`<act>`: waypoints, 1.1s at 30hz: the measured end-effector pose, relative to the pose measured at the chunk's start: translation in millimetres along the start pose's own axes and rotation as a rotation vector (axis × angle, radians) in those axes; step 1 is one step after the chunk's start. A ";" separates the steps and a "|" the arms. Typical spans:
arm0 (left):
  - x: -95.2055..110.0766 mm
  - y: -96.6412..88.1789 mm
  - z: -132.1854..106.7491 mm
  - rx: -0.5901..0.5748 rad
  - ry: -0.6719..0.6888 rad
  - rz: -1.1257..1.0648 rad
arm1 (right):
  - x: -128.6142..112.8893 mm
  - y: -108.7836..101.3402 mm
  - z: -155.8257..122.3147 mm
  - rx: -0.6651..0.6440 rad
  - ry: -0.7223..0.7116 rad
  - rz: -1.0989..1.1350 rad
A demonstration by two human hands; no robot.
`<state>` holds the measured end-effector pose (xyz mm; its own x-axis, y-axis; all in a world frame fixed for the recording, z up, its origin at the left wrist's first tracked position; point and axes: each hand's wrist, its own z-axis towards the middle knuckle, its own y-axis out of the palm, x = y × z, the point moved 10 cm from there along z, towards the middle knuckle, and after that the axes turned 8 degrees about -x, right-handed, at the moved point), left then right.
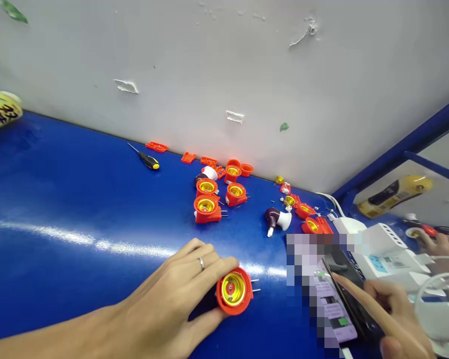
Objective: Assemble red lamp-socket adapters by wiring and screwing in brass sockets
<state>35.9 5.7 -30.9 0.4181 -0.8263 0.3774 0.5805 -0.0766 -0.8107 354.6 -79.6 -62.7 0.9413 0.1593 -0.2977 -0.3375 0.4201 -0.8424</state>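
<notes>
My left hand point(183, 284), with a ring on one finger, grips an orange lamp socket point(222, 298) between thumb and fingers. The socket's gold threaded opening faces up and two metal prongs stick out to its right. At lower right my right hand point(400, 309) has its index finger stretched out over a phone point(335, 311), its other fingers curled. Whether the fingertip touches the screen I cannot tell. Part of the phone is blurred by a mosaic. Beyond my hands stand several similar orange sockets point(209, 217).
A screwdriver point(148, 160) and orange plastic pieces point(156, 147) lie near the wall. A dark-and-white angled lamp holder point(275, 219) sits right of centre, near loose socket parts point(306, 209). White power strips point(383, 249) and bottles point(404, 194) are around. Another person's hand point(443, 249) shows at far right.
</notes>
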 end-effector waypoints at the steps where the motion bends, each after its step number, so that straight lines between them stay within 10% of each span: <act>1: -0.3 0.0 0.5 -0.001 0.000 -0.003 | -1.3 2.5 8.4 -0.026 -0.012 -0.005; 8: -1.5 3.2 -3.5 -0.009 0.004 0.011 | 0.9 23.6 46.6 -0.148 -0.030 -0.028; 33: -3.4 11.4 -4.9 -0.065 0.032 0.098 | 7.9 32.0 49.5 -0.183 -0.016 0.010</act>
<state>37.7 4.9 -43.5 0.4476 -0.8488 0.2815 0.4911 -0.0298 -0.8706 350.9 -20.7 -69.8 0.9372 0.1772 -0.3004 -0.3380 0.2496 -0.9075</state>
